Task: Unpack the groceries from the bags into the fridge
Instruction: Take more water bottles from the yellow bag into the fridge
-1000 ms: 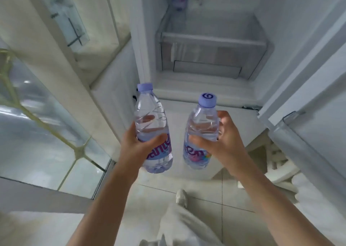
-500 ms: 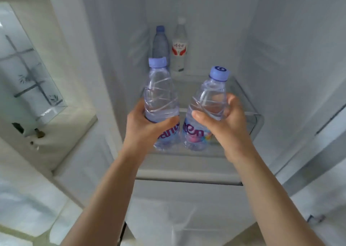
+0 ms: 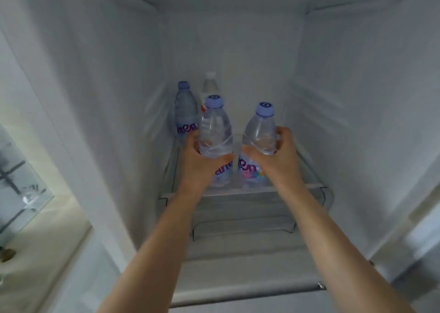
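Clear plastic bottles, one clamped in my left hand (image 3: 200,162) and one in my right hand (image 3: 278,155), have come up from outside the fridge to the front edge of the glass shelf (image 3: 316,186), so setting-down looks imminent. Two more bottles stand at its back left corner. Purple lettering reads partly "ten"; the brand is unclear.

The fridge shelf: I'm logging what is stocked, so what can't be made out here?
Head view only:
- White-capped bottle: label almost wholly hidden behind the left hand's bottle.
- Back purple-capped bottle: base covered by the left hand.
- Held bottles' labels: partly covered by fingers, right hand too.
- Whether the right hand's bottle rests on the shelf: unclear.
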The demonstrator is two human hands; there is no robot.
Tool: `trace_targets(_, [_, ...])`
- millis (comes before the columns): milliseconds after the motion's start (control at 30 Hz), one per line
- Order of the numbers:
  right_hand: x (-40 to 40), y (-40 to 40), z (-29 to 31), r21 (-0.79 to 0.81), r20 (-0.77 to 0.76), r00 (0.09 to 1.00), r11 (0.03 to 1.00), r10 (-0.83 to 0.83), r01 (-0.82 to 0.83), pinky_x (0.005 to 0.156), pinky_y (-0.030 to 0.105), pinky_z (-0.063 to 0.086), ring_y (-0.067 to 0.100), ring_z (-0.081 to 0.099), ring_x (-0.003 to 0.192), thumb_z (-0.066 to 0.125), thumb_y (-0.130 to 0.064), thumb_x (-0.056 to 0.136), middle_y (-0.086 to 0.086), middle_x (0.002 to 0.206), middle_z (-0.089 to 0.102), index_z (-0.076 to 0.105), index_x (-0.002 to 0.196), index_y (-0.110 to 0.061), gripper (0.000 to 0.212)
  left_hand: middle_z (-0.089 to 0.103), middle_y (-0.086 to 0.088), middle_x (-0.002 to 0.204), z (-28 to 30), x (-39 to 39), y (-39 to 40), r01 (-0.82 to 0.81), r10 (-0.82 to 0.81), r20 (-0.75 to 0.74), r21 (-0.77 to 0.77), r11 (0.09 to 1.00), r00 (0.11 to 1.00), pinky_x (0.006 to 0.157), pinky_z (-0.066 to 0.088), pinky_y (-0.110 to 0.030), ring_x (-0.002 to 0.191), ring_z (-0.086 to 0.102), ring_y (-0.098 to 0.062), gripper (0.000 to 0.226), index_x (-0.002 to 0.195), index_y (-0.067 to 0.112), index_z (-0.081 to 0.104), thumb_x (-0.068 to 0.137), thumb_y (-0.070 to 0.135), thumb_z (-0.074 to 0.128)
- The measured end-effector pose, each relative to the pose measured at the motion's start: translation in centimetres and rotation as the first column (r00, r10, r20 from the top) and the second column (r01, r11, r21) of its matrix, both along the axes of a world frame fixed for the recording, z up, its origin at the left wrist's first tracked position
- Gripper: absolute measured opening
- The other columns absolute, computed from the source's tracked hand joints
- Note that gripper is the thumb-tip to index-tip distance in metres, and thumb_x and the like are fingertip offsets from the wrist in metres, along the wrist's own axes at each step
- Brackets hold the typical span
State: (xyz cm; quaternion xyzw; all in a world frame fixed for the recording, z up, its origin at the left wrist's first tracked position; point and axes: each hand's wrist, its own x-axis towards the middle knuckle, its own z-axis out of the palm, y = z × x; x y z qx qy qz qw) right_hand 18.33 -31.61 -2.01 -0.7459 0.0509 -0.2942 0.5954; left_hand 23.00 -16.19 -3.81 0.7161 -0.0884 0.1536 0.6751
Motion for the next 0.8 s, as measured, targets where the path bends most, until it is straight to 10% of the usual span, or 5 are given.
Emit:
trace_targets(400, [3.0,-2.2,-2.1,-0.047,-0.027,0.999,0.999,-0.022,0.021,0.073,0.025,0.052,0.007,0.065,0.090,0.086,-0.022,0.067,-0.005,0.102,0.064,0.049,0.114,-0.019,0.060,0.066,0.010,0.105,-2.9,3.0,-1.3,0.142,-0.143,-0.018,-0.049,0.989,0.990,0.073,0.052,-0.012,0.091,0.065,0.003,0.071,0.120,0.021,0.053,0.059,0.013,0.090])
trace_targets(667, [1.4,-1.1,-3.4,-0.171,0.037,0.999,0.985,0.002,0.004,0.070,0.001,0.042,-0.013,0.057,0.089,0.079,-0.014,0.075,-0.016,0.104,0.056,0.042,0.116,-0.036,0.059,0.059,0.009,0.123,-4.2,3.4,-0.5,0.189,-0.215,0.079,0.252,0.949,0.973,0.094,0.049,-0.029,0.108,0.057,-0.003,0.093,0.138,0.030,0.039,0.061,0.015,0.090])
trace_targets(800, [1.4,-0.5,-5.5,-0.206,0.059,0.997,0.976,-0.055,0.066,0.073,-0.003,0.038,-0.013,0.055,0.091,0.077,-0.003,0.075,-0.013,0.107,0.055,0.041,0.128,-0.026,0.069,0.056,0.026,0.121,-5.0,3.5,-1.0,0.196,-0.208,0.055,0.168,0.966,0.977,0.094,0.052,-0.027,0.112,0.058,0.003,0.093,0.128,0.057,0.035,0.061,0.022,0.089])
